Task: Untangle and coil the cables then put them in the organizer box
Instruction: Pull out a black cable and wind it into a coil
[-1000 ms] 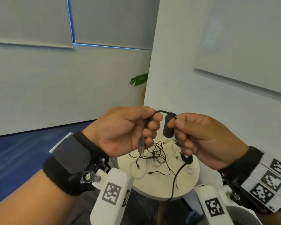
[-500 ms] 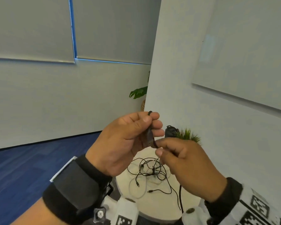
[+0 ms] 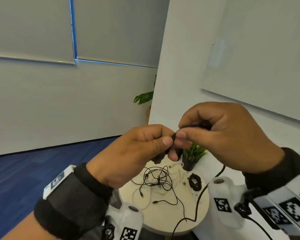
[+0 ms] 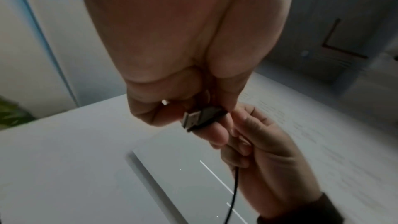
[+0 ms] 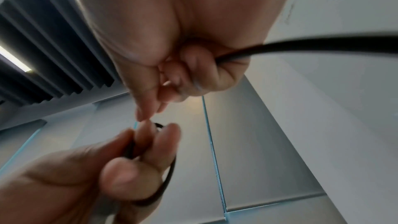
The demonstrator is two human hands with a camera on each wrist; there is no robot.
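Observation:
I hold a black cable (image 3: 190,126) in the air between both hands above a round table. My left hand (image 3: 170,144) pinches its USB plug (image 4: 200,118) between thumb and fingers, and a loop of the cable (image 5: 168,176) curves round those fingers. My right hand (image 3: 182,131), just right of and slightly above the left, grips the cable (image 5: 301,45) in curled fingers. The loose length (image 3: 200,194) hangs from under the right hand to the table's front edge. No organizer box is in view.
The round pale table (image 3: 164,217) carries a tangle of thin black and white cables (image 3: 156,182), a small coiled black cable (image 3: 195,181) and a small potted plant (image 3: 192,156). White walls stand behind and to the right, and blue floor lies to the left.
My right hand has risen from below the left hand to above and right of it, still on the cable. The left hand keeps its pinch on the plug.

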